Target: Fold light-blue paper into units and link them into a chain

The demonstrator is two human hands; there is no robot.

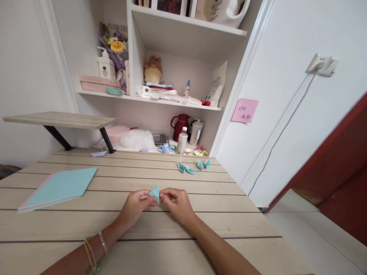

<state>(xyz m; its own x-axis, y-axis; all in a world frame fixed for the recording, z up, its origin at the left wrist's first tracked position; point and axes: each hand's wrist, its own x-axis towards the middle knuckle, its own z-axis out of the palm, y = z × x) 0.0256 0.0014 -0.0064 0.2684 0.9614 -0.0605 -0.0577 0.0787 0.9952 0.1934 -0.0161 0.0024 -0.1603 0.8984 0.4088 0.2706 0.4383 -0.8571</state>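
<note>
Bracelets [91,254] circle the left wrist nearest me; both hands, left [140,201] and right [175,202], pinch a small folded blue paper [155,193] between them, above the slatted bench [160,229] (four folded blue pieces [190,169] sit beyond, towards the shelves [172,100]).

Two hands [177,202]; one held paper [155,193]; four folded teal tabletop pieces [190,170]; one pink note [244,110]

Hands [155,200]: holding small blue paper [155,192]
Blue boats [189,169]: sitting near table's [160,229] far edge
</note>
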